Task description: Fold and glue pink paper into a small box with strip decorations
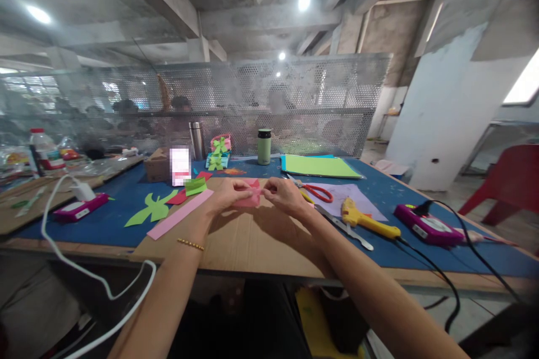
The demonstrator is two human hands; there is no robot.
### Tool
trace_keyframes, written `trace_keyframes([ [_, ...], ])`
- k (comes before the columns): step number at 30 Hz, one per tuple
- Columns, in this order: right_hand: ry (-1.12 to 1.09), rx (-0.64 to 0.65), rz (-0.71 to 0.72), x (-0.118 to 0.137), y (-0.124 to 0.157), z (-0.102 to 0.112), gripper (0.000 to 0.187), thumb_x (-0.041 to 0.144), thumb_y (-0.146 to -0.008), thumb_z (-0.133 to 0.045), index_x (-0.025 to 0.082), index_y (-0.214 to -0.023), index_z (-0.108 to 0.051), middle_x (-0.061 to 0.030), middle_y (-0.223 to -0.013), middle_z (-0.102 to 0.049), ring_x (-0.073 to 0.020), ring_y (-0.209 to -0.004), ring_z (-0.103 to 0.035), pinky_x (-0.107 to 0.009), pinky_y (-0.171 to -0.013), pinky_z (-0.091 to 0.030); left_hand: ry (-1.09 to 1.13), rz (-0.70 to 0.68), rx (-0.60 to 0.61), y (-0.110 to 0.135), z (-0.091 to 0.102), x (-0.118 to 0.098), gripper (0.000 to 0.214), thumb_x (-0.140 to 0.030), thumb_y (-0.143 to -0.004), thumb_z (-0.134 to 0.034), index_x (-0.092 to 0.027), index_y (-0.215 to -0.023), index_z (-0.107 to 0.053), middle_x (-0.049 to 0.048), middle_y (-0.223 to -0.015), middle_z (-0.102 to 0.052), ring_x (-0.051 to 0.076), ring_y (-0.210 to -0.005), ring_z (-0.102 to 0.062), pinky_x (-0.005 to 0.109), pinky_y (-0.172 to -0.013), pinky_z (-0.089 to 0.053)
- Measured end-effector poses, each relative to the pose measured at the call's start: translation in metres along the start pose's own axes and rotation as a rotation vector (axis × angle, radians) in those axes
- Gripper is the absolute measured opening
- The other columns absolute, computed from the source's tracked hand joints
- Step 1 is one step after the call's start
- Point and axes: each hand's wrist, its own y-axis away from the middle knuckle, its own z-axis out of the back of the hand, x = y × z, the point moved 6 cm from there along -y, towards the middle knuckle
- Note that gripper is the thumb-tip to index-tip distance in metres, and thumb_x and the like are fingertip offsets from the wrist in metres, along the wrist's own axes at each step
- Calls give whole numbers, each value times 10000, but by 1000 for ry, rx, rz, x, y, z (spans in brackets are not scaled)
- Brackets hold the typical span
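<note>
Over a sheet of brown cardboard, a small piece of pink paper is held between my two hands. My left hand pinches its left side, thumb and fingers pressed together. At its right side my right hand closes on the edge with bent fingers. A flat pink paper strip lies left of my left hand. Beyond it are a green paper leaf cut-out and a small folded green piece on red paper.
Right of the cardboard lie red-handled scissors, a yellow glue gun with a cord, and a purple power strip. Green sheets, a green tumbler, a steel flask and paper bows stand farther back.
</note>
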Motion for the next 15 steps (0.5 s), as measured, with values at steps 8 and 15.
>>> trace_keyframes([
  [8,-5,-21,2,3,3,3,139,224,-827,-595,180,-795,-723,-26,-698,-703,-131,-616,-561,-233,-575,-319,48,28,4,0,-3,0,260,-389,-740,-706,-161,-835,-787,38,-771,-718,180,-732,-599,272,-667,-429],
  [15,-17,-18,15,2,4,2,130,203,-818,-590,181,-785,-714,-14,-696,-695,-124,-611,-547,-230,-574,-311,40,11,17,-2,-5,2,245,-390,-739,-705,-169,-807,-787,36,-759,-725,186,-721,-611,270,-650,-433],
])
